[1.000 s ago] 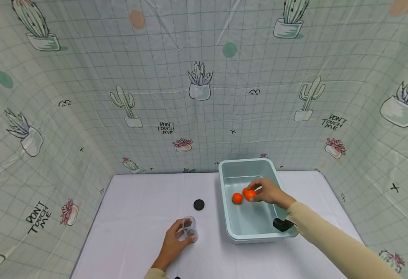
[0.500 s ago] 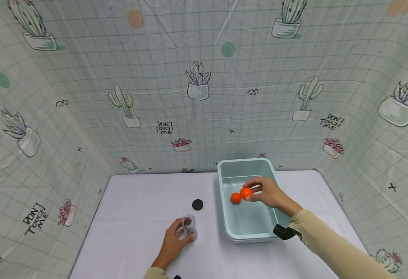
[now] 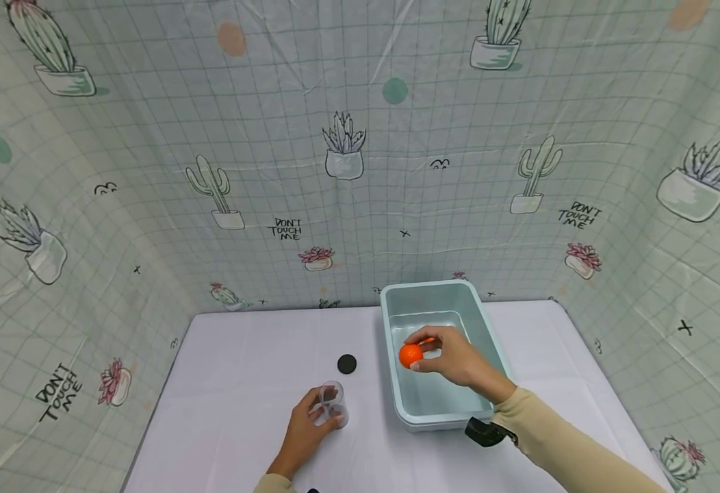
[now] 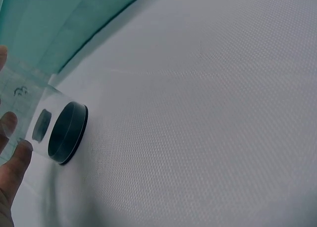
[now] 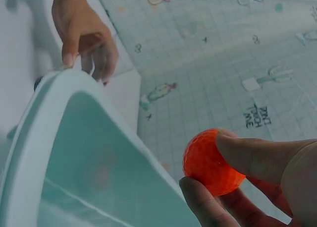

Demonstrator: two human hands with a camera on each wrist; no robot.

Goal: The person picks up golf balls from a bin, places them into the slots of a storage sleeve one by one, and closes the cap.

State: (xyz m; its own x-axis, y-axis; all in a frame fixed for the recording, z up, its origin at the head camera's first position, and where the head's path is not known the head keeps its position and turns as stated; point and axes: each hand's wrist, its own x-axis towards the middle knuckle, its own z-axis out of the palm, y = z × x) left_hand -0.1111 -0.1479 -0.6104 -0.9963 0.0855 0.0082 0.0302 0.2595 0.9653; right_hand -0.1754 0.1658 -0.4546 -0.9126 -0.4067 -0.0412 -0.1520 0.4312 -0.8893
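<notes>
Cactus-printed sheeting (image 3: 249,123) hangs behind and beside a table (image 3: 243,383) dressed in white cloth. Orange ball (image 3: 410,355): held over the bin (image 3: 436,404), near its left wall. Right hand (image 3: 455,359): thumb and fingers pinch the ball, a grip seen plainly in the right wrist view. Change: within the last half second the ball has travelled leftward across the bin, narrowing its gap to the cup (image 3: 340,405); I judge the picking-up of this ball complete. Second ball (image 3: 429,339): only an orange sliver, behind the fingers; whatever lies directly behind the held ball is hidden from where I stand. Left hand (image 3: 304,426): fingers and thumb curled round the clear cup, which has stayed in place on the left of the bin. Black disc (image 3: 347,363): flat on the cloth just beyond the cup, apart from the bin.
</notes>
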